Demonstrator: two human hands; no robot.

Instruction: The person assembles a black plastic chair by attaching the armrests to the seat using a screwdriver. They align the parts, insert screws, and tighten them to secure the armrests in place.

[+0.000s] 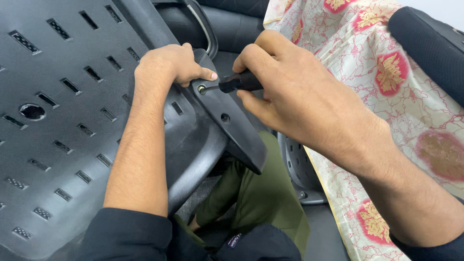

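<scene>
Gripping a black screwdriver (237,82) tight in the right hand (290,92), tip sitting in a screw (201,89) on the armrest bracket (227,121), left hand (169,65) clutching the bracket's top beside the slotted chair shell (63,111).

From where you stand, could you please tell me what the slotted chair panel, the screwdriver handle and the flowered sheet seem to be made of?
Slotted chair panel: looks like moulded plastic, dark grey, matte with a soft sheen and clean-cut slots. Screwdriver handle, gripped in the right hand: probably black plastic or rubber, slightly glossy; mostly hidden. Flowered sheet: woven fabric, cream with red and pink print, wrinkled and dull.
</scene>
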